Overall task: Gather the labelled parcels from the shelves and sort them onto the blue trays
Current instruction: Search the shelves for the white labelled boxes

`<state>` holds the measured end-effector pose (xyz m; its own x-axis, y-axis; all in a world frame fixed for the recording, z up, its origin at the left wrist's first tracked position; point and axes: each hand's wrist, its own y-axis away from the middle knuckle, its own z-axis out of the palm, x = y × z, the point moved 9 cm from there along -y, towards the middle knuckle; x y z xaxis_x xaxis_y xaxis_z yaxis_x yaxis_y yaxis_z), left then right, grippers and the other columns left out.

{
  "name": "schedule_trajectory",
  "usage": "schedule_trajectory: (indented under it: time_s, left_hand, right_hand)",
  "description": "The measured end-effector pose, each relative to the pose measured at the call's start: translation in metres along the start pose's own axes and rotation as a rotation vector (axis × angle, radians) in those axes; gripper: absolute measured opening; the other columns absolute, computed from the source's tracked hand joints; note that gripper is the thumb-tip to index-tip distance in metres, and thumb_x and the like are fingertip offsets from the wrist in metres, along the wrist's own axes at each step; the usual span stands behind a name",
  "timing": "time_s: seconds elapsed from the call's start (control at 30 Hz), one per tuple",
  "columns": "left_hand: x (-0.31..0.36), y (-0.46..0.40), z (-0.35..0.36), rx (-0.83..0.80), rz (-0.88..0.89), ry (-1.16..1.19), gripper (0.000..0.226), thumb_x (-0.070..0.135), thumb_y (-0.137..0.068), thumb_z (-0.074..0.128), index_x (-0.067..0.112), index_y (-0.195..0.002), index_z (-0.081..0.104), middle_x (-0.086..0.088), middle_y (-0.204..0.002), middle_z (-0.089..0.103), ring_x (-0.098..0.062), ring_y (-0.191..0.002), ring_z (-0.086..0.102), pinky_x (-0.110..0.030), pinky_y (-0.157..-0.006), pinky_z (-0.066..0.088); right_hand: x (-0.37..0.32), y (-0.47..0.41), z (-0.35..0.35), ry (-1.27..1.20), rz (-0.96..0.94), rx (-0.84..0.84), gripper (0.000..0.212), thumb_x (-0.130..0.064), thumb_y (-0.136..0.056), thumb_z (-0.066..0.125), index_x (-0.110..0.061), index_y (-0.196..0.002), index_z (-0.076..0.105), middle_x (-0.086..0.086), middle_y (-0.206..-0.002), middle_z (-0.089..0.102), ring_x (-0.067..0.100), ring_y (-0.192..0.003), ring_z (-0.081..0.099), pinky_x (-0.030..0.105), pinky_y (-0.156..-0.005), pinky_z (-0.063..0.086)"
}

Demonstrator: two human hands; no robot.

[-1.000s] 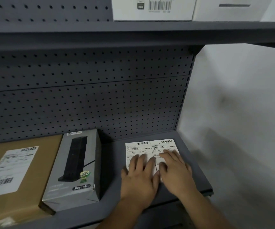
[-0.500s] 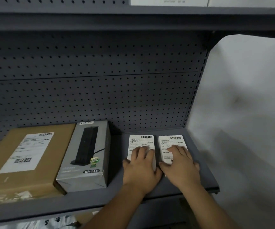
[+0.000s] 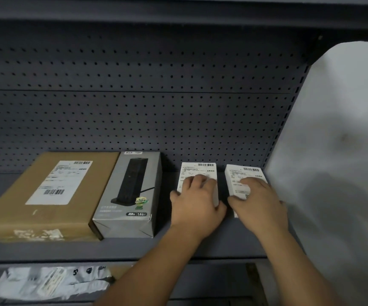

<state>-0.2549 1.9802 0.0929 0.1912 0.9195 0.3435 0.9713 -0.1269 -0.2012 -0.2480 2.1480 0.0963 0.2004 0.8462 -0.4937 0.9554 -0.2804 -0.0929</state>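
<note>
Two small white labelled parcels lie flat at the right end of a grey shelf [image 3: 200,246], with a narrow gap between them. My left hand [image 3: 197,204] lies over the left white parcel [image 3: 197,170], thumb at its left edge and fingers across its label. My right hand [image 3: 258,204] covers the near half of the right white parcel [image 3: 242,173] in the same way. Only the far ends with the barcodes show. No blue tray is in view.
Left of my hands stand a grey product box [image 3: 112,206] and a brown carton [image 3: 13,206] with a shipping label. A pegboard back panel [image 3: 134,118] closes the shelf. White poly bags [image 3: 46,283] lie on the shelf below. A pale wall [image 3: 333,151] borders the right.
The two white parcels touched side by side a second ago. Each hand has since drawn its parcel sideways, opening a gap. The view has tilted downward, revealing the lower shelf.
</note>
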Motion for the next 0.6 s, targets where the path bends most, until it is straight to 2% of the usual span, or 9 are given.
schedule_trajectory:
  time_s: [0.13,0.33,0.6]
  left_hand:
    - [0.006,0.006,-0.034,0.117,-0.016,0.034,0.054,0.057,-0.083,0.052,0.033,-0.131,0.052,0.009,-0.141,0.049,-0.021,-0.131,0.044,-0.052,-0.093,0.043]
    - [-0.004,0.019,-0.072,0.207,-0.081,0.068,0.048,0.057,-0.081,0.053,0.036,-0.124,0.053,0.014,-0.133,0.050,-0.018,-0.127,0.043,-0.050,-0.092,0.046]
    - [-0.053,0.056,-0.125,0.312,-0.158,0.067,0.046,0.057,-0.083,0.051,0.038,-0.124,0.051,0.015,-0.133,0.050,-0.016,-0.127,0.043,-0.050,-0.092,0.046]
  right_hand:
    - [-0.021,0.000,-0.020,-0.052,-0.052,0.023,0.060,-0.047,-0.076,0.065,-0.036,-0.133,0.056,-0.013,-0.140,0.053,0.016,-0.127,0.048,0.052,-0.105,0.040]
    - [-0.050,0.011,-0.036,-0.029,-0.137,0.069,0.058,-0.046,-0.075,0.067,-0.036,-0.131,0.057,-0.013,-0.139,0.054,0.017,-0.127,0.048,0.053,-0.102,0.041]
    - [-0.120,0.039,-0.035,-0.125,-0.252,0.072,0.055,-0.042,-0.074,0.068,-0.037,-0.128,0.058,-0.015,-0.135,0.057,0.016,-0.125,0.051,0.050,-0.100,0.045]
